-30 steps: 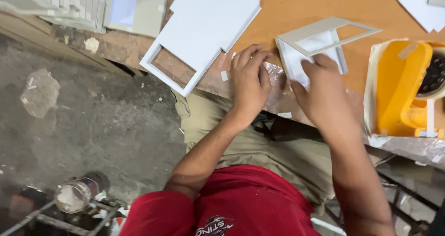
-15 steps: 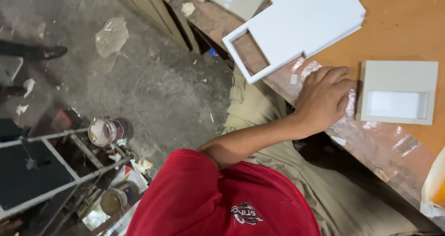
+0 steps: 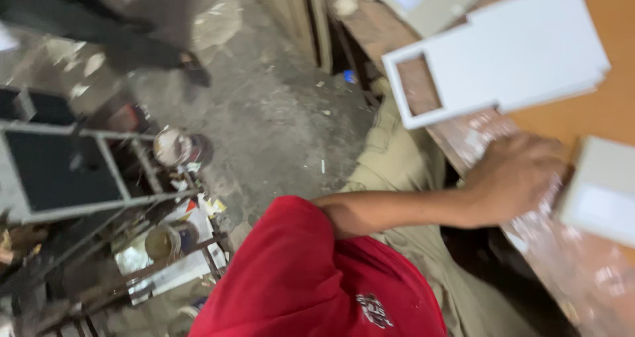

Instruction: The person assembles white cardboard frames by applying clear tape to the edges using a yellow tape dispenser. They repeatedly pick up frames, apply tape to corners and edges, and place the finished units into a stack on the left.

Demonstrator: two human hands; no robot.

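While the left hand [image 3: 516, 175] rests palm-down with curled fingers on the orange table edge [image 3: 562, 122], grasping nothing, a grey frame [image 3: 598, 191] lies just beside it at right, its long axis running toward lower right.

Count, relative to the orange worktop [image 3: 595, 122]: one hand [image 3: 516, 177] at its near edge; two white flat frames, one stacked board with a cut-out [image 3: 493, 56] on it, one framed panel [image 3: 598, 191] right of the hand. Two round tins [image 3: 173, 146] on the floor, left of it.
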